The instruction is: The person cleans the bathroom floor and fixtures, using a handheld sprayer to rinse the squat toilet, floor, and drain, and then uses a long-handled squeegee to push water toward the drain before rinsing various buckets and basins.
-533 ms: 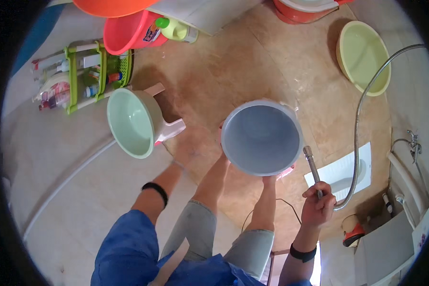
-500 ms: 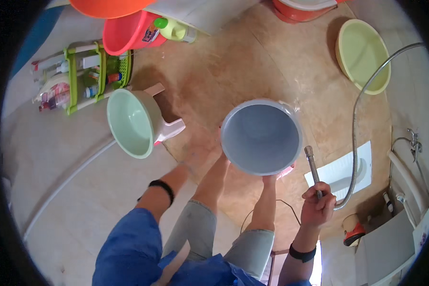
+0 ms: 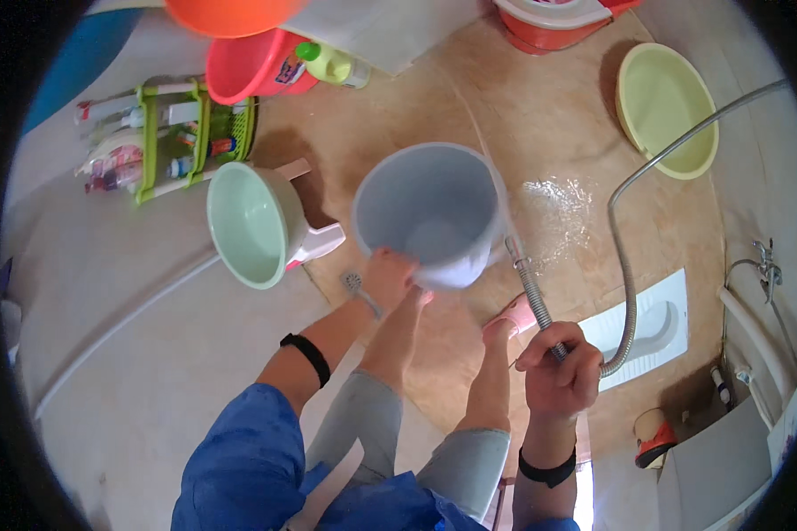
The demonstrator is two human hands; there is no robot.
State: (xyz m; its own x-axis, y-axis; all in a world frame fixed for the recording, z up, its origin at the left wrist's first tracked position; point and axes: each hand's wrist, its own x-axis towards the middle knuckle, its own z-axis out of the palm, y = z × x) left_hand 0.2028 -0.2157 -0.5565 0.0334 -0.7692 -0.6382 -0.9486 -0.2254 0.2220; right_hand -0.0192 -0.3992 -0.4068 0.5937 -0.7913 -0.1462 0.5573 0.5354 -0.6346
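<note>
My left hand (image 3: 390, 273) is closed on the near rim of a grey bucket (image 3: 429, 208), which tilts with its mouth facing up toward me. Little but its smooth inner wall and bottom shows inside. In my right fist is a flexible metal hose (image 3: 533, 294), its end pointing away beside the bucket's right side. A thin streak of water seems to run from that end across the floor. Wet, shining floor (image 3: 560, 217) lies right of the bucket. From a fixture at the right wall, the hose loops back to my right hand (image 3: 558, 358).
A pale green basin (image 3: 246, 226) leans on a pink stool (image 3: 314, 239) at left, near a green bottle rack (image 3: 150, 146). A squat toilet (image 3: 651, 327) is set in the floor at right, with a yellow basin (image 3: 667, 111) beyond. A floor drain (image 3: 352, 281) lies by my left wrist.
My left hand has reached the bucket and gripped its rim. The bucket has shifted left and away and tilted. My right hand with the hose has moved left; wet floor now shows.
</note>
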